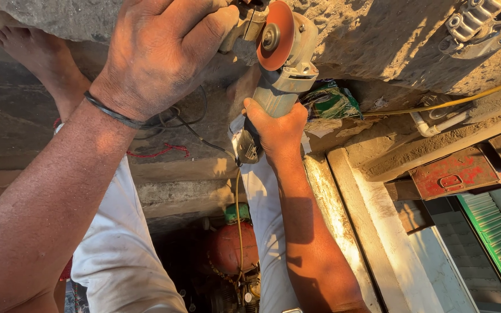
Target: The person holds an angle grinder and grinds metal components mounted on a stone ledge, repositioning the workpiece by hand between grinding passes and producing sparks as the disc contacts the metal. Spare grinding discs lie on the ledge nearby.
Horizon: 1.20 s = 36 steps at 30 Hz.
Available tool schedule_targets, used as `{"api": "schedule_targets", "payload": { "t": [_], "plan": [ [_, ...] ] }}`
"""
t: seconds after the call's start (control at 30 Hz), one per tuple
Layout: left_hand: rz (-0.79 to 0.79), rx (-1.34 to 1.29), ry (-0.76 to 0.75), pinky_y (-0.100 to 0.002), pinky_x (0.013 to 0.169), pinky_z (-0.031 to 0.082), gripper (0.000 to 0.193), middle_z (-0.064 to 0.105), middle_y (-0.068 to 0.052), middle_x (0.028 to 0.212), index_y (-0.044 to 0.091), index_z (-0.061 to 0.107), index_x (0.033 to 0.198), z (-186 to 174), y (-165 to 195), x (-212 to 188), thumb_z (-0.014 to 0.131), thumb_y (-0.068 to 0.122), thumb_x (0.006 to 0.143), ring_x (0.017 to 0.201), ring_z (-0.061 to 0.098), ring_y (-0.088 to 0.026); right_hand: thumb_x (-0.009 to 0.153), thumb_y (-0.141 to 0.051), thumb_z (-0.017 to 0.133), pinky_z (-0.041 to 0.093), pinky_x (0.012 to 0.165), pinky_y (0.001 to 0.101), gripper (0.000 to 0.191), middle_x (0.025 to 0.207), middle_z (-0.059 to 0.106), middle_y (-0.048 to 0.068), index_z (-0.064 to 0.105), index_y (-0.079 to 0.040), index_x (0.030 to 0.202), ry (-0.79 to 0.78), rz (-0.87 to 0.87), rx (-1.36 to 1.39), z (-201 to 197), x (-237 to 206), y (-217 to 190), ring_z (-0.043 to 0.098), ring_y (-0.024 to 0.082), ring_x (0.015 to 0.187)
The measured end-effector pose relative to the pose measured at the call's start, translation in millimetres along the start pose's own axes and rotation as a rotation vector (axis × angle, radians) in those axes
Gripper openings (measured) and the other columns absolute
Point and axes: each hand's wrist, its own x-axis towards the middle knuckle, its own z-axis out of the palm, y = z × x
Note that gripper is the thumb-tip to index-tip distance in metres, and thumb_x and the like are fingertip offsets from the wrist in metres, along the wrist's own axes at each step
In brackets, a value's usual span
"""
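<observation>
While the right hand (278, 128) is wrapping its fingers around the grinder (279, 75) body and the left hand (160, 52) is clamping the side handle against the stone (389, 40), the exposed disc (273, 36) is risking a kickback toward those close fingers.

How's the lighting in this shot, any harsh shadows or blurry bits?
Head view: warm, low sunlight rakes over the left hand, the right hand and the grey angle grinder with its orange disc; deep shadow fills the gap below around the round red tank; focus is sharp on the hands, edges look slightly stretched.
</observation>
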Motion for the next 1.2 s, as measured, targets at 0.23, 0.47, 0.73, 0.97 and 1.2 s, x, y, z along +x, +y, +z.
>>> {"api": "schedule_targets", "payload": {
  "t": [0.23,0.47,0.73,0.97,1.2],
  "plan": [
    [0.000,0.007,0.025,-0.033,0.084,0.058,0.022,0.061,-0.004,0.106,0.004,0.063,0.113,-3.7,1.5,-0.4,0.077,0.010,0.096,0.102,0.065,-0.019,0.080,-0.007,0.079,0.061,0.068,0.0281,0.020,0.085,0.077,0.011,0.071,0.004,0.095,-0.012,0.009,0.016,0.0,0.6,-2.9,0.074,0.015,0.071],
    [-0.014,-0.002,0.010,-0.031,0.086,0.057,0.020,0.061,-0.003,0.112,0.005,0.063,0.116,-1.0,0.4,-5.3,0.074,0.006,0.099,0.104,0.064,-0.018,0.080,-0.006,0.080,0.060,0.067,0.0282,0.022,0.086,0.076,0.011,0.071,0.005,0.096,-0.028,-0.004,0.038,-1.3,1.2,-3.7,0.073,0.015,0.072],
    [-0.017,0.004,0.009,-0.035,0.096,0.055,0.024,0.061,-0.004,0.115,0.005,0.063,0.120,-0.5,2.8,-7.3,0.074,0.009,0.099,0.111,0.062,-0.019,0.080,-0.006,0.079,0.060,0.067,0.0288,0.020,0.085,0.076,0.011,0.072,0.005,0.095,-0.035,0.009,0.061,-1.7,1.3,-4.9,0.073,0.015,0.071],
    [-0.023,-0.008,0.009,-0.035,0.096,0.056,0.024,0.061,-0.004,0.115,0.005,0.064,0.121,-0.1,3.5,-7.8,0.074,0.012,0.100,0.110,0.063,-0.020,0.080,-0.007,0.079,0.060,0.068,0.0285,0.020,0.085,0.076,0.010,0.071,0.004,0.095,-0.050,0.011,0.078,-3.7,0.8,-7.5,0.073,0.015,0.072],
    [-0.006,0.028,0.027,-0.034,0.095,0.056,0.025,0.061,-0.004,0.118,0.006,0.063,0.124,0.9,4.0,-6.0,0.073,0.009,0.101,0.112,0.062,-0.019,0.080,-0.007,0.079,0.060,0.068,0.0288,0.020,0.085,0.076,0.011,0.072,0.004,0.095,-0.036,0.008,0.069,-3.7,0.5,-8.4,0.073,0.015,0.072]
  ]
}}
